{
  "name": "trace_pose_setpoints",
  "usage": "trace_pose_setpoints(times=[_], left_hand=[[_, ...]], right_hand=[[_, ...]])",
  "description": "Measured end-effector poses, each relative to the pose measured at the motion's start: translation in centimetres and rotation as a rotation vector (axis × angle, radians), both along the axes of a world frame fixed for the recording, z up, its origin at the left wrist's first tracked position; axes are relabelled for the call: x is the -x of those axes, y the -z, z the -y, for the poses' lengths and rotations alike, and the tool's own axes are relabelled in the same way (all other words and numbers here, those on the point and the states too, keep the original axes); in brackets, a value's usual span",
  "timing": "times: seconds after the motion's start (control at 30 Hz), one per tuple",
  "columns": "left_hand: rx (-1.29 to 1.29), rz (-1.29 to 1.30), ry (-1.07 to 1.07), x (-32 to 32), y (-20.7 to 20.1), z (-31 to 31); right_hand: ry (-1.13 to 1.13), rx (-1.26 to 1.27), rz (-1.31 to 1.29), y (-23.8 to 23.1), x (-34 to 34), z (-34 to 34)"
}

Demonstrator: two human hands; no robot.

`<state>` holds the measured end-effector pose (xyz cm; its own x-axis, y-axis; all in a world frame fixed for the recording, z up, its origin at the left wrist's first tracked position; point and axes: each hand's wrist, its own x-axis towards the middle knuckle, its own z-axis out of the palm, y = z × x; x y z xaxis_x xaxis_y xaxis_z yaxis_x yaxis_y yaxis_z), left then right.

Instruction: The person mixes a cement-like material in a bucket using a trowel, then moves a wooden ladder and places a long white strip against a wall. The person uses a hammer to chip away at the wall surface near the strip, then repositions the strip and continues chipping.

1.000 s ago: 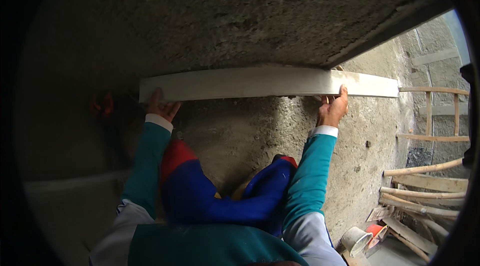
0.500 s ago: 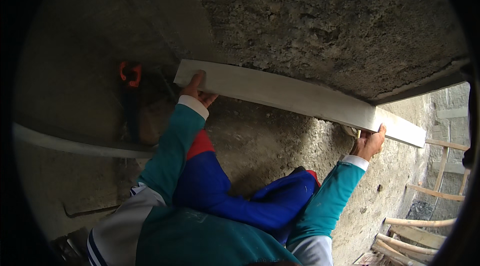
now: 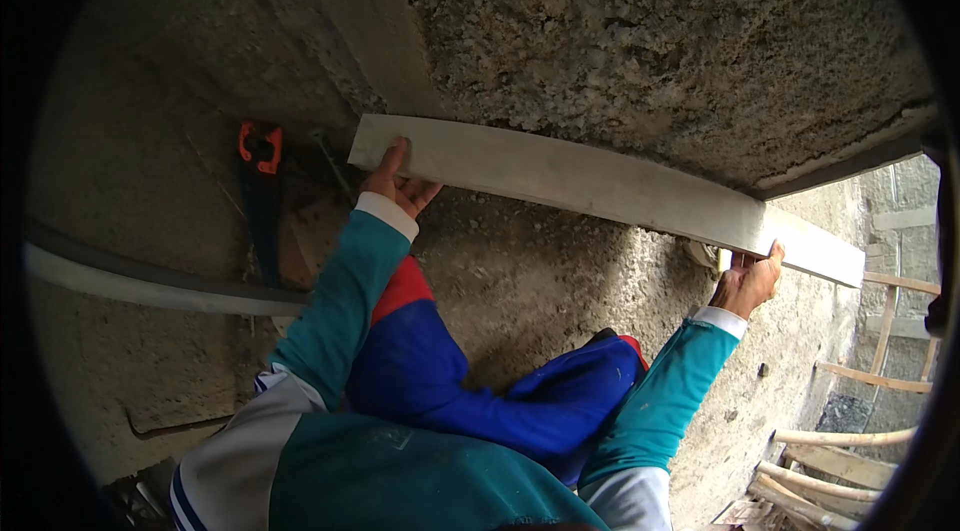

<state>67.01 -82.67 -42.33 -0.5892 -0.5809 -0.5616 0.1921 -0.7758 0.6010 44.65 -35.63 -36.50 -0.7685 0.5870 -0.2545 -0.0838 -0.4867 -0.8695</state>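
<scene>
A long, flat grey-white straightedge bar (image 3: pixel 570 174) spans the view from centre left to the right, lying along the foot of a rough plastered wall (image 3: pixel 640 41). Close to its left end, my left hand (image 3: pixel 400 181) grips it, thumb on the upper face and fingers beneath the near edge. Toward the other end my right hand (image 3: pixel 748 281) holds it the same way, thumb over the edge and fingers partly hidden below. The bar's far edge runs next to the wall; whether it touches all along I cannot tell.
A handsaw with an orange handle (image 3: pixel 260 149) stands at the left. Below it a long pale bar (image 3: pixel 160 283) curves toward my left sleeve. Several wooden poles (image 3: pixel 850 441) form a ladder-like frame at the right. My blue-trousered legs (image 3: pixel 480 401) are bent between my arms.
The bar's right end and my right hand have shifted slightly to the right. My left hand keeps nearly the same place. The picture has become brighter.
</scene>
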Motion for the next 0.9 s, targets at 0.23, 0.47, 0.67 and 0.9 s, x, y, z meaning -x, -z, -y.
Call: trace_pose_setpoints(times=[0.23, 0.47, 0.67, 0.9], left_hand=[[0.038, -0.011, 0.020, -3.7, -0.1, -2.1], [-0.024, 0.008, 0.158, -5.2, 1.1, -1.6], [0.025, 0.122, 0.438, -5.3, 2.8, -0.6], [0.011, 0.369, 0.468, -5.6, 8.8, 1.7]], right_hand=[[-0.056, 0.002, -0.036, -0.4, -5.4, -2.2], [-0.045, 0.043, 0.006, 7.6, -17.2, -6.1], [-0.173, 0.354, 0.227, 19.5, -24.4, -9.1], [-0.562, 0.190, 0.604, 24.3, -26.8, -10.3]])
